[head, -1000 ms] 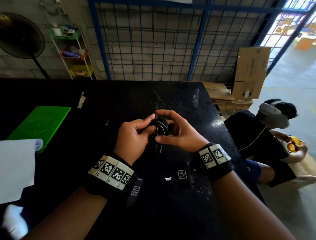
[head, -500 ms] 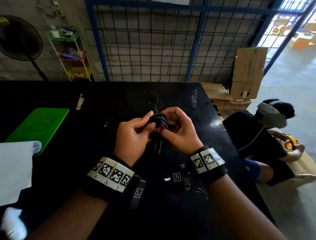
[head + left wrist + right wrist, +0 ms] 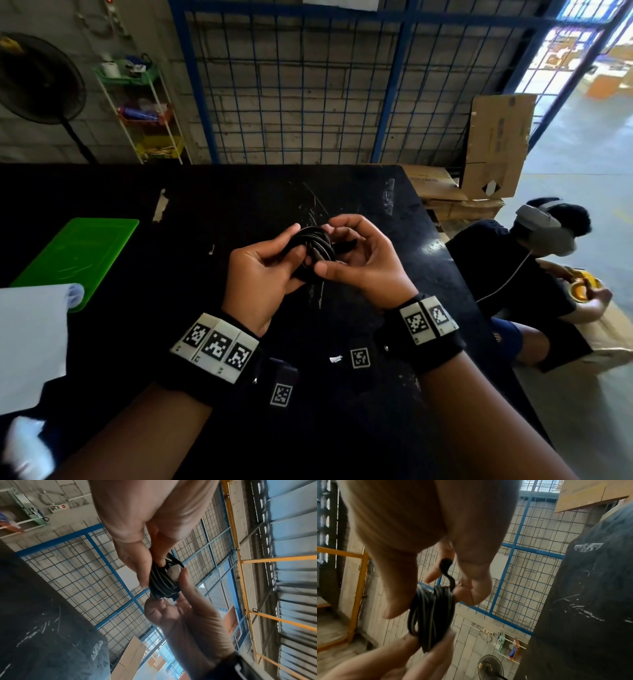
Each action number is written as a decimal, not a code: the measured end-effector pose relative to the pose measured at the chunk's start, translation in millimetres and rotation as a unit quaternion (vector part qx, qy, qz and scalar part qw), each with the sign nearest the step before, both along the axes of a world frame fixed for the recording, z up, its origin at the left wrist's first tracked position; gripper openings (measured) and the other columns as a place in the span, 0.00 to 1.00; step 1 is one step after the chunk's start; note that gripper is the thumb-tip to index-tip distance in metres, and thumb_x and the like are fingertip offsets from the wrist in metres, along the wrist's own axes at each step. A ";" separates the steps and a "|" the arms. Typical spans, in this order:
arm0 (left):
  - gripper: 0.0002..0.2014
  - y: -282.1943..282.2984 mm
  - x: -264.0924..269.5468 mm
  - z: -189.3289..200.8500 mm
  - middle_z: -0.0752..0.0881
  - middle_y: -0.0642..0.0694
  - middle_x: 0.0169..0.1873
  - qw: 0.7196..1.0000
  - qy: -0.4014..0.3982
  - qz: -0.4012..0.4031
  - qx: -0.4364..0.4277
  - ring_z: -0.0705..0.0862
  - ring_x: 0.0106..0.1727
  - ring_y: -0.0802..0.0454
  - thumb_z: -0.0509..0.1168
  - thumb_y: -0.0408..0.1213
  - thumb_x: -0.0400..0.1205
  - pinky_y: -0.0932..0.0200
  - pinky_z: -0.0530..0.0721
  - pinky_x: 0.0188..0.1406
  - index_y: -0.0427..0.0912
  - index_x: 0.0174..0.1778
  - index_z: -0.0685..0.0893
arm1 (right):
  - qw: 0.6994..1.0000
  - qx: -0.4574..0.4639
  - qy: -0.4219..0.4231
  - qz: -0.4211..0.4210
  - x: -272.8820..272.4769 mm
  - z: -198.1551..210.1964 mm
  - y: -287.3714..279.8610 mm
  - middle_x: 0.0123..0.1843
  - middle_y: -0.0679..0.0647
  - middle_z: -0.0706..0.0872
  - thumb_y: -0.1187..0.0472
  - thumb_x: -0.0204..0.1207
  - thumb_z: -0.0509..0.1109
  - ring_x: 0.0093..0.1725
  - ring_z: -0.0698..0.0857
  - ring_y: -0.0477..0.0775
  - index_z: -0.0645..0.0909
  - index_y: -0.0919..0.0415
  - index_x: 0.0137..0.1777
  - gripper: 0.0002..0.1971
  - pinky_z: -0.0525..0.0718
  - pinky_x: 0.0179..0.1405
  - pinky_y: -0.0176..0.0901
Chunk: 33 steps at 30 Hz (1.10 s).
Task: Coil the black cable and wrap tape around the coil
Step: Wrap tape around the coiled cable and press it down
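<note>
A small coil of black cable (image 3: 313,248) hangs above the black table (image 3: 205,342), held between both hands. My left hand (image 3: 291,248) pinches the coil's left side between thumb and fingers. On the right side, my right hand (image 3: 342,258) holds it, thumb below and fingers curled over. A short free cable end (image 3: 346,245) sticks out toward the right palm. In the left wrist view the left hand (image 3: 150,577) grips the coil (image 3: 163,582). In the right wrist view the cable end (image 3: 446,568) curls up from the coil (image 3: 431,615) between the right fingers (image 3: 467,592).
A green board (image 3: 78,253) and a white sheet (image 3: 30,342) lie at the table's left. Tape scraps (image 3: 159,205) stick to the tabletop. A seated person (image 3: 513,274) is beyond the right table edge. A blue wire fence (image 3: 308,85) and cardboard (image 3: 496,144) stand behind.
Both hands have kept hold of the coil over the table's middle. The right fingers have shifted around the coil, and a short cable end now shows between them.
</note>
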State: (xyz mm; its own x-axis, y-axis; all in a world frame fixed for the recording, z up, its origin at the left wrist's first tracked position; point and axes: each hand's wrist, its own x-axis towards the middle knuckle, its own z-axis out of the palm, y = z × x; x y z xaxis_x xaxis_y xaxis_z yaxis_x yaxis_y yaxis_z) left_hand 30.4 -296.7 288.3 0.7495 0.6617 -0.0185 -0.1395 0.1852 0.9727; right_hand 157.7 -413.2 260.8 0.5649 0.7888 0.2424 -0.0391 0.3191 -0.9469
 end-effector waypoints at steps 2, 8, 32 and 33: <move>0.18 -1.6 -0.6 0.7 0.92 0.51 0.49 1.000 -0.001 -0.012 -0.001 0.92 0.49 0.59 0.66 0.23 0.82 0.57 0.91 0.42 0.42 0.65 0.86 | 0.999 0.002 0.005 0.032 2.4 3.3 -3.4 0.61 0.62 0.81 0.73 0.64 0.83 0.62 0.85 0.60 0.79 0.58 0.64 0.29 0.90 0.60 0.55; 0.21 -2.5 -3.1 3.7 0.91 0.52 0.53 0.998 0.006 -0.056 0.034 0.90 0.54 0.58 0.64 0.22 0.83 0.58 0.90 0.45 0.45 0.68 0.84 | 0.998 -0.036 -0.030 0.033 11.0 7.2 -8.5 0.62 0.66 0.82 0.77 0.69 0.79 0.57 0.90 0.62 0.77 0.61 0.65 0.27 0.92 0.56 0.52; 0.15 9.8 9.5 5.8 0.93 0.43 0.49 0.997 -0.010 0.009 -0.072 0.92 0.54 0.48 0.69 0.30 0.81 0.47 0.92 0.46 0.43 0.64 0.86 | 0.965 -0.042 -0.228 -0.125 12.0 -3.0 5.2 0.67 0.56 0.89 0.73 0.71 0.82 0.60 0.92 0.57 0.93 0.68 0.49 0.07 0.91 0.61 0.62; 0.15 9.4 9.6 5.8 0.94 0.46 0.49 0.998 -0.005 0.015 -0.056 0.92 0.54 0.51 0.70 0.31 0.81 0.48 0.91 0.47 0.44 0.63 0.87 | 0.965 -0.040 -0.225 -0.126 10.8 -2.7 5.5 0.66 0.57 0.89 0.74 0.72 0.81 0.59 0.92 0.57 0.93 0.69 0.48 0.06 0.91 0.60 0.63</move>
State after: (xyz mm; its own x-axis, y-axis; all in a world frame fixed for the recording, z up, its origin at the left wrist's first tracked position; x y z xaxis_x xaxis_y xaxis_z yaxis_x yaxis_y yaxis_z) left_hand 39.9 -287.3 294.1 0.7298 0.6782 -0.0859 -0.1565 0.2880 0.9447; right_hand 168.5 -407.8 258.1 0.5919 0.6668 0.4528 0.4518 0.1907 -0.8715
